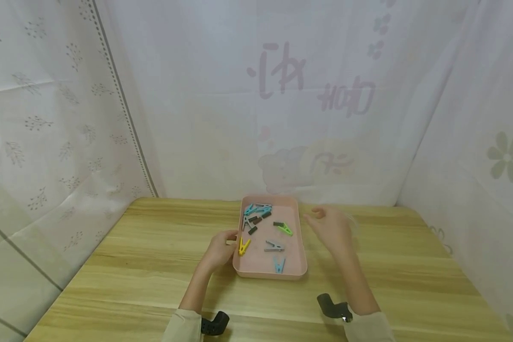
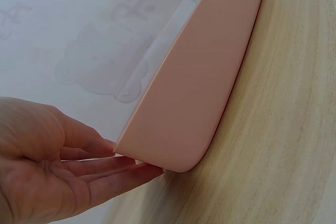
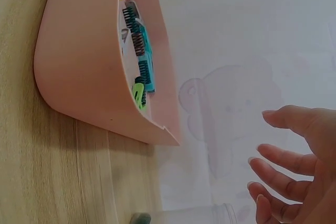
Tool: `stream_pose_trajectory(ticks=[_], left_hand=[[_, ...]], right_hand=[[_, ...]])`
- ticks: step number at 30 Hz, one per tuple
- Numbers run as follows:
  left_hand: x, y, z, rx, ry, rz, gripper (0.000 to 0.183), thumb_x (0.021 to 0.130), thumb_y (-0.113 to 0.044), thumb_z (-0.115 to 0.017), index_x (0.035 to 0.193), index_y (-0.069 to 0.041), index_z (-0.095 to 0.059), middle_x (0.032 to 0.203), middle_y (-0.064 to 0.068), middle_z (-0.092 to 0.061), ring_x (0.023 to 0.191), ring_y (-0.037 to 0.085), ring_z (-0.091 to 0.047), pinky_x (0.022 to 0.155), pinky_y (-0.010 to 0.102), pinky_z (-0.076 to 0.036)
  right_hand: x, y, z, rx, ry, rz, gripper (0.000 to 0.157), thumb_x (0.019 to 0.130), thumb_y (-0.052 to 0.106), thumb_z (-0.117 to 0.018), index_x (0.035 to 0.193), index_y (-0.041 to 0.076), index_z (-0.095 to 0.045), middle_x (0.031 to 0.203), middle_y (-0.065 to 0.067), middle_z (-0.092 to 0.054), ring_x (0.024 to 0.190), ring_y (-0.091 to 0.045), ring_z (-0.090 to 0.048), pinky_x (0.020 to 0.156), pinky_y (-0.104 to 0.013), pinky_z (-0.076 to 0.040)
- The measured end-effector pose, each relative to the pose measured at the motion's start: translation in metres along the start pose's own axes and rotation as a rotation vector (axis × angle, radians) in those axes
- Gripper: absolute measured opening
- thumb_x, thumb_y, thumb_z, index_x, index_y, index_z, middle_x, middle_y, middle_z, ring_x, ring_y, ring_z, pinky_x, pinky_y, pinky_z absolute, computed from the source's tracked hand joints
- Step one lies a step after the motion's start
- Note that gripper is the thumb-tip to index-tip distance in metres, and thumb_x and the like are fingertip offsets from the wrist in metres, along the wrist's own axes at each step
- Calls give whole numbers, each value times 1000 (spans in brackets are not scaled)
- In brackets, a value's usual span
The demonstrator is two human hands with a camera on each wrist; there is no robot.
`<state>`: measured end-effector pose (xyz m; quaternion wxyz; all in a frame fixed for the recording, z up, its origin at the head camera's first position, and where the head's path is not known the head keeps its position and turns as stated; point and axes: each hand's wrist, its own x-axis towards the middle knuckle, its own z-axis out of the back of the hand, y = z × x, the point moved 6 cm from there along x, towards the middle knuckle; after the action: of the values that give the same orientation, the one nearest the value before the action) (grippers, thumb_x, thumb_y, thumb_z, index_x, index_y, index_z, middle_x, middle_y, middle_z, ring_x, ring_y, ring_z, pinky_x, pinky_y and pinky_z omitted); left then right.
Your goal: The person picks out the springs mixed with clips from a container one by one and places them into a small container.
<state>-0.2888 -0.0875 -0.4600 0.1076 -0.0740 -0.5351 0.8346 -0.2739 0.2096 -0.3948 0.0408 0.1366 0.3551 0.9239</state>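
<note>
A pink tray lies on the table with loose clothespins in it. My left hand is at its left wall, fingertips against the outside and thumb near the rim; the fingers are fairly straight. My right hand hovers right of the tray, its fingers loosely bent and nothing between them. Inside are a yellow clothespin, a green one, a grey one and a light blue one. More blue and grey clothespins and small dark ribbed pieces cluster at the far left.
Behind my right hand a clear cylinder with a dark base stands on the wooden table. Printed white curtains hang along the back and both sides. A black wrist mount sits at each sleeve.
</note>
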Motion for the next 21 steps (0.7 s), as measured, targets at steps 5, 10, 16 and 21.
stream_pose_trajectory(ticks=[5,10,16,21], left_hand=[[-1,-1,0,4,-1,8,45,95,12,-53,140,15,-58,132,35,-63,111,36,-66,81,42,-65],[-2,-1,-1,2,-1,12,45,96,12,-52,141,15,-57,133,35,-62,113,37,-66,82,42,-65],[-2,-2,0,-2,0,16,45,96,11,-52,141,15,-57,133,35,-62,107,35,-68,81,42,-65],[-2,-2,-1,2,0,11,45,96,12,-52,140,16,-56,132,35,-62,107,35,-69,81,42,-65]], right_hand=[[3,2,-5,9,19,-22,47,99,35,-71,128,-2,-69,121,-27,-73,108,-44,-71,84,-55,-62],[7,4,-9,1,38,-41,46,99,34,-70,129,-1,-70,122,-25,-73,110,-43,-70,85,-55,-60],[11,7,-11,-22,42,-12,44,99,33,-70,128,-1,-70,120,-25,-74,109,-43,-71,83,-54,-61],[14,8,-13,-35,43,5,44,99,33,-70,126,-1,-71,117,-24,-75,107,-43,-72,79,-52,-62]])
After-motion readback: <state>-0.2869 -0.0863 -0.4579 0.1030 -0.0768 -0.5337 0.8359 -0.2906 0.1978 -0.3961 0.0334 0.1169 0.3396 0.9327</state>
